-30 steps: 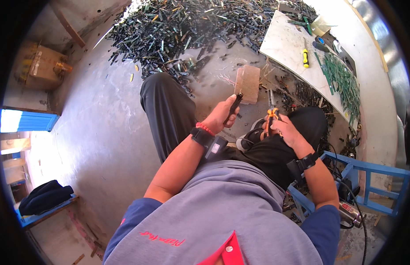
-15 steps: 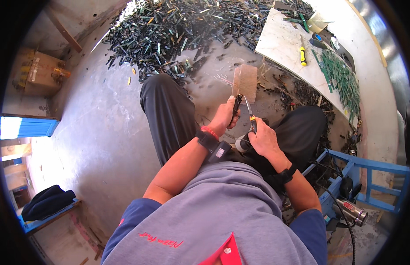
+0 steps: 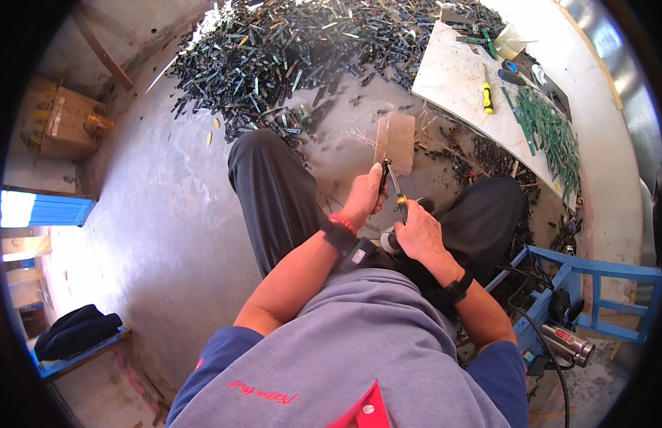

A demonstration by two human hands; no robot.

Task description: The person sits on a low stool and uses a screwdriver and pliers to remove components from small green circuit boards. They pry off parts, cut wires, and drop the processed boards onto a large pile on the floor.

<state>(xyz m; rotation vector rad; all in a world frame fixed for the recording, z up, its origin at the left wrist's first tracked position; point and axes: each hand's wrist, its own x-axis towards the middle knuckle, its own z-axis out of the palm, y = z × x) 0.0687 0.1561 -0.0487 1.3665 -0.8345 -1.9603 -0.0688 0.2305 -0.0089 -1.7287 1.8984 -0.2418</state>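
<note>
My left hand (image 3: 363, 195) is closed around a small dark strip-like piece (image 3: 385, 173), its upper end poking out past the thumb. In my right hand (image 3: 421, 232) is a screwdriver (image 3: 401, 201) with a yellow and black handle. Its metal shaft slants up and left, and the tip meets the dark piece near its top; whether it presses into it I cannot tell. Just beyond both hands, a flat reddish-brown block (image 3: 397, 137) lies on the floor between my knees.
A large heap of dark strips (image 3: 274, 68) spreads across the floor ahead. At the right, a pale board (image 3: 459, 75) carries another yellow-handled screwdriver (image 3: 488, 98) and green strips (image 3: 552, 125). Nearer stand a blue frame (image 3: 609, 267) and a steel flask (image 3: 567, 345). A cardboard box (image 3: 73, 125) is far left.
My right hand has shifted slightly down and left, and the screwdriver's tip has come over to the dark piece. The left hand is slightly lower in view, still holding the piece.
</note>
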